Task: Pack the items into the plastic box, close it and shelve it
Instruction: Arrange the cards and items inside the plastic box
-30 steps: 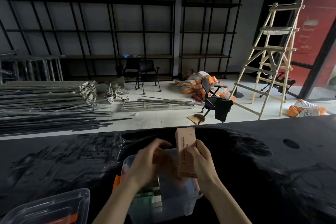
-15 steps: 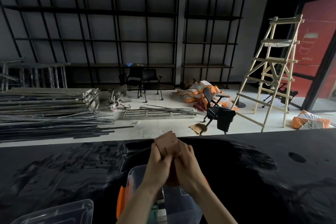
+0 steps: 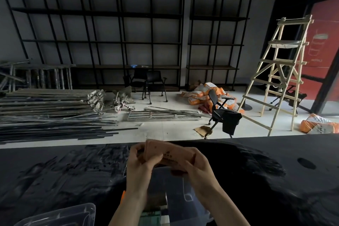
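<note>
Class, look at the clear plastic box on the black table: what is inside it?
In the clear plastic box, under both hands, a green and white packet shows. The forearms cover the rest, so other contents cannot be told.

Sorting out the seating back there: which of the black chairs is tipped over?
The office chair nearest the wooden ladder leans tipped on the floor; the two chairs by the shelving stand upright.

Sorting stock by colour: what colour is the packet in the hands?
Pale pinkish-tan packet with dark print, in the head view.
</note>
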The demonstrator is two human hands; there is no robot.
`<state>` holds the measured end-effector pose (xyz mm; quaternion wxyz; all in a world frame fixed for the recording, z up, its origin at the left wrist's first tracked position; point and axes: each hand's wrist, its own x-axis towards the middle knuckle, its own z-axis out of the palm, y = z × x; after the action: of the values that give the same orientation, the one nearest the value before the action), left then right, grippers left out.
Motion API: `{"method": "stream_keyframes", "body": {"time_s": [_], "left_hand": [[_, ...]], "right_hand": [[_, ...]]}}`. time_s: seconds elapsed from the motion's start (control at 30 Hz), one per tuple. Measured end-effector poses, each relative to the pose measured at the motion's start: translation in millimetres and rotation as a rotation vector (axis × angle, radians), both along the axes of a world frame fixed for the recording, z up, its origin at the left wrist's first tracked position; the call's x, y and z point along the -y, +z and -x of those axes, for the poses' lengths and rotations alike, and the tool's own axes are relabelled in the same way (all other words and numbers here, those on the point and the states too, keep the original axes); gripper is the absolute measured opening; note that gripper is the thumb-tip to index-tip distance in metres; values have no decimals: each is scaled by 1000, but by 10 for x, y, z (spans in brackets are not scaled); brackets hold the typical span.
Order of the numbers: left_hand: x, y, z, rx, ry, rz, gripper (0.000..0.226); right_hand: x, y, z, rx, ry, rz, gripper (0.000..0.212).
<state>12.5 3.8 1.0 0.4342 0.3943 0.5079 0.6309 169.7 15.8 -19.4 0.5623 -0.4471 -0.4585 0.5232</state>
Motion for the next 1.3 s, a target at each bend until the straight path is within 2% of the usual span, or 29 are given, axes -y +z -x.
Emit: {"method": "stream_keyframes", "body": {"time_s": [0.07, 0.1, 0.17, 0.23, 0.37, 0.43, 0.5, 0.63, 0.67, 0.7, 0.8, 0.87, 0.97, 1.1, 1.2, 1.3], "left_hand": [[29, 60, -14, -71, -16, -56, 13], [35, 72, -30, -129, 1, -83, 16], [6, 43, -61, -240, 95, -97, 47], [-19, 75, -77, -249, 240, -93, 64], [-30, 163, -139, -231, 366, -158, 35], [-49, 154, -182, -167, 349, -138, 39], [-82, 149, -224, -73, 365, -36, 41], [-105, 191, -320, -105, 335, -34, 35], [-123, 176, -336, -93, 313, -40, 33], [-148, 153, -334, -57, 281, -42, 30], [-181, 74, -319, 14, 253, -18, 21], [-166, 57, -338, -33, 308, -38, 16], [-119, 65, -398, -137, 418, -78, 31], [-137, 86, -374, -27, 468, -33, 22], [-117, 120, -432, 3, 493, -59, 19], [-130, 127, -444, -27, 491, -70, 27]], "right_hand": [[-16, 45, 10, 17, 36, -22, 16], [-20, 62, 22, 23, 49, -37, 15], [-29, 74, 45, 81, 50, -80, 14], [-28, 63, 68, 131, 67, -115, 14], [-13, 68, 110, 115, 105, -123, 15], [-26, 83, 135, -1, 78, -100, 13], [-40, 78, 210, -105, 28, -48, 15], [-22, 136, 337, -189, -126, 126, 61], [-33, 156, 329, -206, -155, 148, 65], [-41, 168, 321, -206, -178, 149, 63], [-56, 145, 339, -126, -228, 117, 39], [-61, 117, 340, -82, -240, 117, 31], [-79, 115, 281, -38, -182, 69, 33], [-121, 157, 174, 45, -61, 139, 35], [-114, 154, 138, 64, -4, 227, 63], [-24, 210, 173, 91, -74, 182, 66]]}}
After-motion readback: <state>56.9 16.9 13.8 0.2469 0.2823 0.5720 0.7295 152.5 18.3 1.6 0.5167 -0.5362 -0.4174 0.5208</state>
